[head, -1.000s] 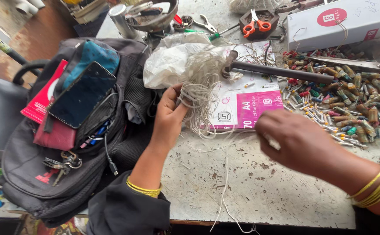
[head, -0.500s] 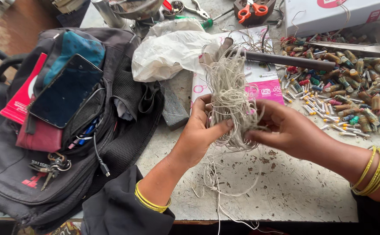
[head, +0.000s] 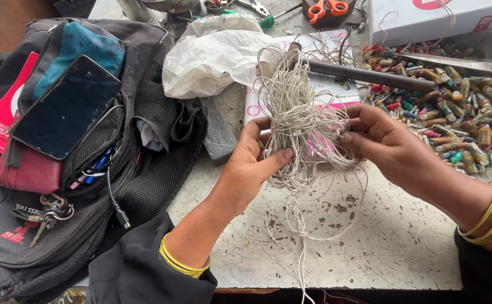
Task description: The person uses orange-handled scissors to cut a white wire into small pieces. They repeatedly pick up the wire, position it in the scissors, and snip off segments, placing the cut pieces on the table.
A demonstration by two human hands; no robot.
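Nearby, backpack [head: 144, 141] and spools [head: 454, 112] flank the hand-held wire tangle [head: 302, 118]

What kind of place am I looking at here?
Probably a small repair or electronics workbench: a chipped white worktop, a heap of small coloured cylindrical components, orange-handled scissors, and both hands holding a tangled bundle of thin white wire.

One backpack [head: 144, 141], one phone [head: 65, 107], one orange-handled scissors [head: 327, 8], one white box [head: 426, 19], one wire bundle [head: 299, 112].
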